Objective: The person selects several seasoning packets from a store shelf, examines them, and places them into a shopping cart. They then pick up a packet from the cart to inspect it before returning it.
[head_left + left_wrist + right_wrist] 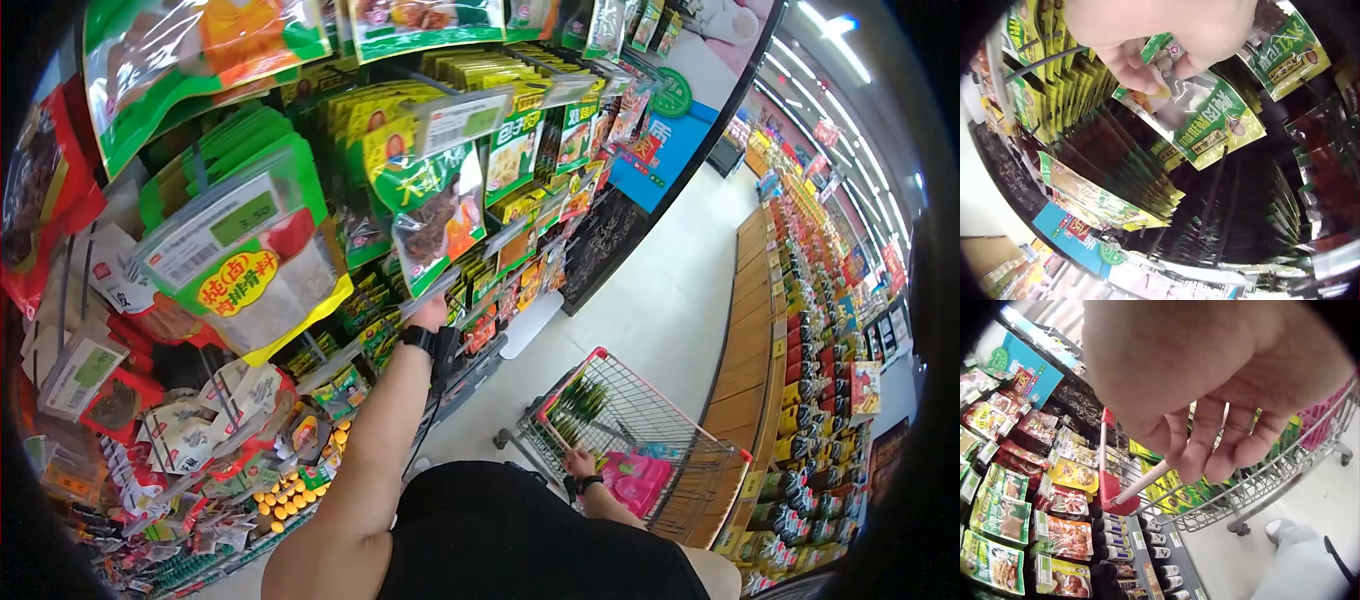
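Green seasoning packet point(1200, 119) hangs on a peg hook in the spice rack, front of its row so it slides off forward; left hand point(1160, 37) pinches its top edge between thumb and fingers, arm stretched up and out to reach hook height, wrist strap showing in the head view. Right hand point(1210, 394) is down low, fingers curled round the shopping cart handle point(1141, 484), probably to keep the wire cart point(640, 430) steady and close beside the body. Cart holds green-yellow packets point(1179, 494) and a pink bag point(630, 478).
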`<state>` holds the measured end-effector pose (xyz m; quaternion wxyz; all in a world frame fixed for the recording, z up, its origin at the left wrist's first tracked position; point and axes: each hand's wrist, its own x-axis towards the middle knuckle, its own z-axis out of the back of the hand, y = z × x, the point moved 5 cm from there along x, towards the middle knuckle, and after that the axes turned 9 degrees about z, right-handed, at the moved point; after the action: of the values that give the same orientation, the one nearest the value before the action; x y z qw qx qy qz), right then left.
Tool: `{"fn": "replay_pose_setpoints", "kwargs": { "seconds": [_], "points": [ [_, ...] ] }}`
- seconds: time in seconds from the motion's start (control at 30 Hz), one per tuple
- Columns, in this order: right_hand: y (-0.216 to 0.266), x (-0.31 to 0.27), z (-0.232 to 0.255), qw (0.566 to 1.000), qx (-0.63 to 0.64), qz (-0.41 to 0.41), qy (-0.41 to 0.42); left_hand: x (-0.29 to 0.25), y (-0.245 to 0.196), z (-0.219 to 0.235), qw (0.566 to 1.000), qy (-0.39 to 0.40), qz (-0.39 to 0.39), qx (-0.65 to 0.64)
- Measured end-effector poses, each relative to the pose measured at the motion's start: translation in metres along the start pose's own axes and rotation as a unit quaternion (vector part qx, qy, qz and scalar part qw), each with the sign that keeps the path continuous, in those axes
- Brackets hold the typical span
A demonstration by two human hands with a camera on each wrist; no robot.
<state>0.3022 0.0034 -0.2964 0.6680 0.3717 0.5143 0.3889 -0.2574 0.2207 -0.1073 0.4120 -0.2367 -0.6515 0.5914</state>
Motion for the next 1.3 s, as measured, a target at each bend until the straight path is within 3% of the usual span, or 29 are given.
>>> {"fn": "replay_pose_setpoints", "kwargs": {
  "seconds": [0.03, 0.07, 0.13, 0.17, 0.27, 0.3, 0.37, 0.47, 0.53, 0.6, 0.63, 0.67, 0.77, 0.9, 0.97, 1.07, 1.13, 1.2, 1.3],
  "points": [
    [-0.015, 0.005, 0.009, 0.996, -0.082, -0.01, 0.03, 0.002, 0.008, 0.002, 0.995, -0.033, -0.037, 0.091],
    [-0.014, -0.004, 0.007, 0.998, -0.051, -0.007, 0.026, 0.001, 0.004, 0.003, 0.965, -0.07, -0.152, 0.204],
    [-0.009, -0.025, 0.006, 1.0, 0.015, -0.002, 0.016, 0.011, 0.033, -0.003, 0.997, -0.034, -0.071, -0.028],
    [-0.011, -0.034, 0.007, 0.999, -0.021, -0.041, -0.007, 0.004, 0.037, -0.004, 0.997, -0.019, -0.064, -0.024],
    [-0.006, -0.051, 0.008, 0.996, -0.066, -0.058, -0.002, -0.011, 0.043, -0.004, 0.995, -0.025, 0.041, -0.092],
    [-0.01, -0.052, 0.008, 0.998, -0.043, -0.035, -0.005, -0.024, 0.024, -0.007, 0.932, -0.014, 0.202, -0.299],
    [-0.036, -0.036, 0.016, 0.996, -0.063, -0.06, 0.013, -0.054, -0.049, -0.002, 0.812, -0.045, 0.367, -0.451],
    [-0.02, -0.03, 0.009, 0.976, -0.181, -0.091, 0.076, -0.062, -0.085, 0.01, 0.854, -0.032, 0.339, -0.393],
    [-0.011, -0.011, -0.002, 0.991, -0.093, -0.005, 0.096, -0.061, -0.091, 0.016, 0.869, -0.017, 0.322, -0.377],
    [-0.027, 0.024, -0.008, 0.976, 0.127, -0.006, 0.178, -0.058, -0.089, 0.017, 0.882, 0.005, 0.287, -0.375],
    [0.026, 0.003, -0.022, 0.985, -0.129, 0.015, 0.114, -0.061, -0.102, 0.018, 0.882, 0.028, 0.279, -0.38],
    [0.007, 0.028, -0.024, 0.978, -0.152, 0.049, 0.134, -0.068, -0.129, 0.023, 0.881, 0.049, 0.272, -0.384],
    [0.089, 0.001, -0.075, 0.966, -0.201, 0.057, 0.155, -0.085, -0.135, 0.021, 0.892, 0.109, 0.255, -0.357],
    [0.113, 0.012, -0.12, 0.976, -0.035, 0.082, 0.197, -0.105, -0.14, 0.018, 0.935, 0.118, 0.176, -0.283],
    [0.161, -0.001, -0.141, 0.959, -0.01, 0.134, 0.248, -0.117, -0.134, 0.015, 0.957, 0.104, 0.143, -0.228],
    [0.254, -0.038, -0.173, 0.92, -0.086, 0.229, 0.307, -0.138, -0.133, 0.011, 0.971, 0.117, 0.142, -0.155],
    [0.304, -0.068, -0.184, 0.91, -0.022, 0.216, 0.353, -0.158, -0.122, 0.003, 0.976, 0.121, 0.127, -0.131],
    [0.324, -0.078, -0.188, 0.897, 0.054, 0.197, 0.392, -0.176, -0.125, -0.007, 0.982, 0.131, 0.099, -0.096],
    [0.325, -0.076, -0.183, 0.865, 0.162, 0.141, 0.454, -0.2, -0.165, -0.02, 0.969, 0.196, -0.063, 0.139]
  ]
}}
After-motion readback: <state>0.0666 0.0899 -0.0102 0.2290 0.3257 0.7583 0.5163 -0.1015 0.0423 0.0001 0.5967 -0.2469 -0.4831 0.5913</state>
